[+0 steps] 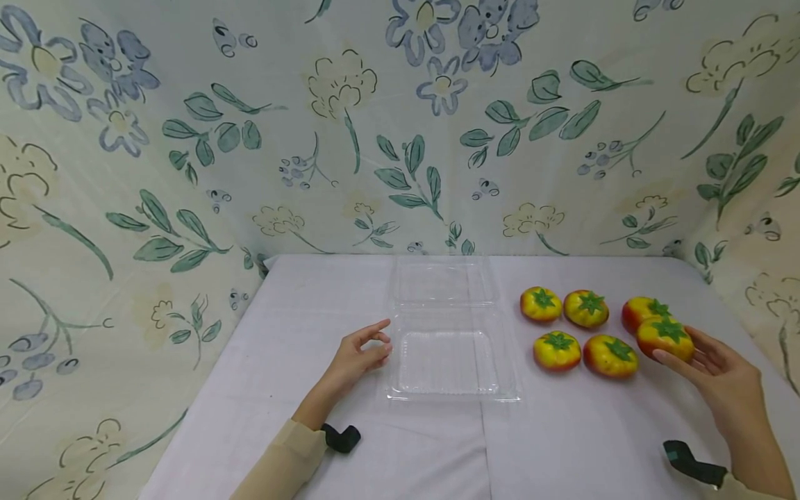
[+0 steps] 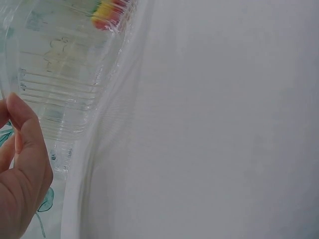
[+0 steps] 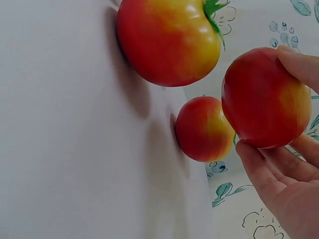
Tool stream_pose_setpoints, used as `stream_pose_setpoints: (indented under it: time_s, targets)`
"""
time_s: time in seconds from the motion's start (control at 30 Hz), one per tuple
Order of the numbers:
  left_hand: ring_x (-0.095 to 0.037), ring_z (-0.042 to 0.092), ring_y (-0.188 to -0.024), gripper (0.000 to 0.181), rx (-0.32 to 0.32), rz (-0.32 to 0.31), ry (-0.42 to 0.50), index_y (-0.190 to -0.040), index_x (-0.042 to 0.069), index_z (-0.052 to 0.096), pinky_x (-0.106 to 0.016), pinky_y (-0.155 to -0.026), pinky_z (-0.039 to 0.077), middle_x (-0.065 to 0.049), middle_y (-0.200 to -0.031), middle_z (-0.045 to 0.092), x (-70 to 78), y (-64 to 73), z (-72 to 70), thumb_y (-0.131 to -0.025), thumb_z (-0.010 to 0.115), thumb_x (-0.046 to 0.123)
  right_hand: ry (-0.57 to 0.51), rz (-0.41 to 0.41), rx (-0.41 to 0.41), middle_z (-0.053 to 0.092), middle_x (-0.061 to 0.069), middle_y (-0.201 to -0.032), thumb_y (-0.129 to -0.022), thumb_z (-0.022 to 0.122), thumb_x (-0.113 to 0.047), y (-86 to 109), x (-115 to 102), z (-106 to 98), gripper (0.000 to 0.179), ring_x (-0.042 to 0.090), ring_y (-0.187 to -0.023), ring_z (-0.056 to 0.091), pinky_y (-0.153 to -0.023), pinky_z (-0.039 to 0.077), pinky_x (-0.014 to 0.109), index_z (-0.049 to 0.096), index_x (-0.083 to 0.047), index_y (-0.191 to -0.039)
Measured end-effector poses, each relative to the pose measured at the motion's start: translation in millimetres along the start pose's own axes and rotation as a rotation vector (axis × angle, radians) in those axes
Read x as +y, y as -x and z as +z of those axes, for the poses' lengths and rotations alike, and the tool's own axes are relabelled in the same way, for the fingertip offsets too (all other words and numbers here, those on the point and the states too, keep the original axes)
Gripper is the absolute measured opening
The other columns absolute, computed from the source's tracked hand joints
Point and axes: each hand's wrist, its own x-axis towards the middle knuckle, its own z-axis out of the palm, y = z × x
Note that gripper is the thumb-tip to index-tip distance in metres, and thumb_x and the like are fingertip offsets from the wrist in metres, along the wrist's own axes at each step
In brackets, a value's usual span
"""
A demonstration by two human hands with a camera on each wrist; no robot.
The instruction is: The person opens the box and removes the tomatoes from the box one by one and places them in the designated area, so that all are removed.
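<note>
My right hand (image 1: 728, 382) holds a red-and-yellow tomato (image 1: 664, 342) with a green leafy top, thumb on one side and fingers on the other. In the right wrist view this tomato (image 3: 266, 99) is raised off the cloth. Another tomato (image 1: 639, 311) sits just behind it, partly covered by it. A clear plastic clamshell box (image 1: 446, 399) lies with its lid (image 1: 444, 281) folded back, away from me. At the box's left edge is my left hand (image 1: 356, 354), thumb and forefinger apart. Its fingertips (image 2: 16, 102) are right at the rim in the left wrist view.
Several more tomatoes stand right of the box in two short rows, among them a front one (image 1: 611, 357) and a back one (image 1: 540, 304). A white cloth (image 1: 300, 305) covers the table. Flower-patterned fabric (image 1: 400, 139) hangs behind and at the sides.
</note>
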Motion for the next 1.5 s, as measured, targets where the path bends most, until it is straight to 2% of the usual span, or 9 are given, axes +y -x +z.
stream_pose_setpoints:
  time_s: [0.37, 0.6, 1.07, 1.3, 1.5]
  targets:
    - [-0.01, 0.061, -0.083, 0.058, 0.006, 0.002, 0.008, -0.145, 0.002, 0.05, -0.021, -0.074, 0.057, -0.008, -0.108, 0.057, -0.2, 0.8, 0.4, -0.091, 0.07, 0.0, 0.002, 0.04, -0.004, 0.019, 0.023, -0.161, -0.093, 0.067, -0.042, -3.0, 2, -1, 0.084, 0.042, -0.145, 0.023, -0.114, 0.027, 0.048, 0.024, -0.012, -0.159]
    - [-0.01, 0.062, -0.083, 0.058, 0.011, -0.007, 0.005, -0.145, 0.004, 0.051, -0.021, -0.074, 0.057, -0.008, -0.109, 0.057, -0.5, 1.1, -0.2, -0.091, 0.07, 0.0, 0.004, 0.05, -0.052, 0.014, 0.024, -0.161, -0.092, 0.067, -0.047, -6.4, 8, -2, 0.09, 0.047, -0.144, 0.019, -0.113, 0.024, 0.059, 0.021, -0.009, -0.159]
    - [-0.01, 0.062, -0.083, 0.058, 0.007, -0.009, 0.013, -0.145, 0.004, 0.051, -0.021, -0.074, 0.057, -0.008, -0.11, 0.057, -2.1, 0.1, -0.7, -0.091, 0.071, 0.0, 0.0, 0.078, -0.12, 0.01, 0.026, -0.161, -0.091, 0.067, -0.05, -9.2, 16, -1, 0.095, 0.048, -0.144, 0.015, -0.113, 0.021, 0.062, 0.017, -0.005, -0.159]
    - [-0.01, 0.061, -0.082, 0.058, 0.01, -0.01, 0.011, -0.145, 0.005, 0.051, -0.021, -0.073, 0.057, -0.008, -0.11, 0.057, -1.6, 0.3, -0.2, -0.091, 0.07, 0.0, 0.004, 0.064, -0.135, 0.01, 0.027, -0.161, -0.091, 0.067, -0.05, -11.6, 22, 0, 0.095, 0.048, -0.145, 0.014, -0.113, 0.021, 0.062, 0.017, -0.005, -0.159]
    - [-0.01, 0.061, -0.082, 0.058, 0.006, -0.009, 0.006, -0.146, 0.004, 0.051, -0.021, -0.073, 0.057, -0.008, -0.109, 0.057, -2.1, -0.9, -0.2, -0.091, 0.071, 0.001, 0.018, 0.076, -0.136, 0.01, 0.025, -0.162, -0.088, 0.069, -0.053, -25.6, 39, 2, 0.099, 0.046, -0.145, 0.015, -0.112, 0.022, 0.061, 0.017, -0.008, -0.16]
